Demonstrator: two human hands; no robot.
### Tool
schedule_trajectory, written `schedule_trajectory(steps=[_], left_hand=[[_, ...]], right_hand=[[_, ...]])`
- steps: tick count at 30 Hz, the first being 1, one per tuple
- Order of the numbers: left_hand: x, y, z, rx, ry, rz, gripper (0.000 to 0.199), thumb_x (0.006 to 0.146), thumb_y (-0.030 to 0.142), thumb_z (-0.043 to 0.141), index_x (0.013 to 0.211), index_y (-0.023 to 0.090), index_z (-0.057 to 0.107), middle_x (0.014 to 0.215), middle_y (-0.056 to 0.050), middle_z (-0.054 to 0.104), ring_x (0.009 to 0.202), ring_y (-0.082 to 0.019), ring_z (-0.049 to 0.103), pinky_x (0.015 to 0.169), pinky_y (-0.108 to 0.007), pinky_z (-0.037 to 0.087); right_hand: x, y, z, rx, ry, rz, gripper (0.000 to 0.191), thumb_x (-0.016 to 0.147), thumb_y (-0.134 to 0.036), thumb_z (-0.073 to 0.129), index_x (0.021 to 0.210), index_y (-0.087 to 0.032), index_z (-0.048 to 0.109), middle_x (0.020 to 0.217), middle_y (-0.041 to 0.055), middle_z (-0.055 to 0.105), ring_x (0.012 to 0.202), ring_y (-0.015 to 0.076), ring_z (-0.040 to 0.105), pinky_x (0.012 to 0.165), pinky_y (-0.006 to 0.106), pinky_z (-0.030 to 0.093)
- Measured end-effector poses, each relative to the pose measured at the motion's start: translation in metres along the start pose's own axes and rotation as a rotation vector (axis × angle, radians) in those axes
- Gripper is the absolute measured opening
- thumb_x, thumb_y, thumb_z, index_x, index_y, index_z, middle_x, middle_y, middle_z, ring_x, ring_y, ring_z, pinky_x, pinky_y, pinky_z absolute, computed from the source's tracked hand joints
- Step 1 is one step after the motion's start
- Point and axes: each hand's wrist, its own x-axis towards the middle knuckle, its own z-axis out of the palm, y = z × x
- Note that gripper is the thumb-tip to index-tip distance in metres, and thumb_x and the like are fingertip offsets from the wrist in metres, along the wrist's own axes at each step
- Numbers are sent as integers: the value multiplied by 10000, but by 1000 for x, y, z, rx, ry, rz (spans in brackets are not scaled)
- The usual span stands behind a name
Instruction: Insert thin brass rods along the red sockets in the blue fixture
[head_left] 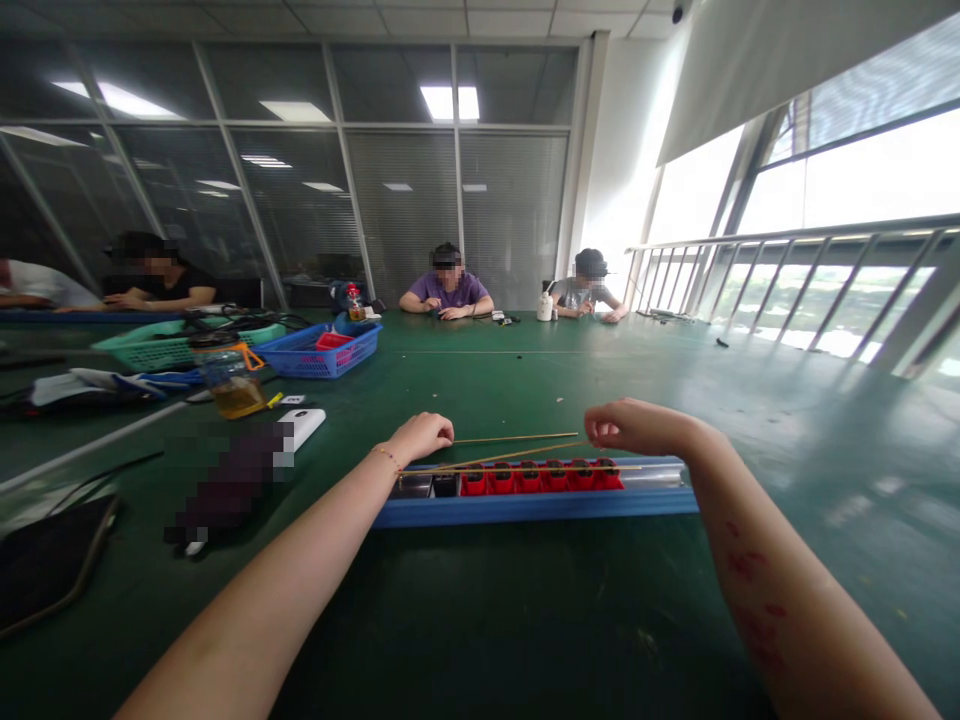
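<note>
A long blue tray (pixel 537 508) lies crosswise in front of me. In it sits a row of several red holders (pixel 529 482) with dark tops, and a shiny metallic section shows at the right end. My left hand (pixel 424 436) is closed beyond the tray's left part, and a thin wooden stick (pixel 517 438) runs rightward from its fingers. My right hand (pixel 626 425) is closed above the right part, at the end of a second, slanting thin stick (pixel 525 453). Another thin stick (pixel 630 468) rests across the red holders. Both hands' fingertips are partly hidden.
To the left are a jar (pixel 238 385) of amber liquid, a blue basket (pixel 322 352), a green basket (pixel 142 345), a white device (pixel 306 428) and a dark tablet-like object (pixel 52 560). Several people sit along the far side of the green table (pixel 480 390).
</note>
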Motion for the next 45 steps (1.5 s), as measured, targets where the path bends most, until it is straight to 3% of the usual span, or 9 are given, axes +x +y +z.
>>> schedule_trajectory(steps=[7, 10, 14, 19, 28, 35, 45], left_hand=[[-1, -2, 4, -72, -30, 20, 180, 754, 303, 518, 841, 241, 663, 833, 16, 682, 773, -133, 611, 656, -187, 426], [0, -1, 5, -95, -41, 23, 195, 757, 307, 506, 856, 245, 662, 838, 22, 686, 768, -133, 614, 653, -186, 432], [1, -2, 5, -109, -37, 18, 201, 751, 318, 509, 853, 237, 663, 850, 17, 688, 776, -137, 615, 669, -188, 434], [-1, -1, 5, -108, -6, 12, 251, 779, 378, 473, 851, 225, 658, 867, 0, 684, 791, -143, 609, 673, -195, 422], [-5, 4, 1, -103, -5, 38, 283, 728, 463, 541, 840, 230, 656, 844, 4, 673, 762, -142, 600, 604, -191, 396], [-3, 3, 4, -95, -19, 33, 210, 734, 373, 548, 834, 227, 663, 846, 3, 674, 767, -137, 604, 631, -189, 410], [-1, 4, 6, -90, -15, 19, 188, 747, 332, 525, 827, 221, 654, 846, 1, 679, 777, -141, 611, 664, -198, 439]], right_hand=[[-34, 32, -24, 87, 182, 87, 184, 756, -359, 487, 796, -205, 580, 762, 16, 655, 705, 179, 589, 600, 252, 407], [-44, 45, -26, 94, 201, 150, 170, 754, -345, 485, 788, -206, 576, 755, 12, 657, 683, 175, 591, 590, 252, 409], [-35, 60, -15, 127, 131, 155, 130, 737, -281, 480, 765, -203, 581, 723, 4, 660, 652, 164, 594, 575, 243, 415], [-2, 72, 14, 133, 94, 166, 114, 705, -245, 500, 758, -201, 592, 710, 7, 668, 639, 161, 602, 558, 231, 424], [44, 54, 60, 29, 129, 123, 184, 702, -148, 485, 820, -187, 620, 793, 43, 676, 724, 176, 601, 632, 236, 427], [60, 42, 69, 61, 34, 31, 364, 703, -87, 429, 924, -210, 690, 979, 32, 681, 880, 194, 610, 797, 258, 437], [58, 45, 72, 143, 4, 10, 378, 738, -168, 458, 1070, -211, 633, 1181, 28, 581, 1073, 210, 525, 937, 284, 383]])
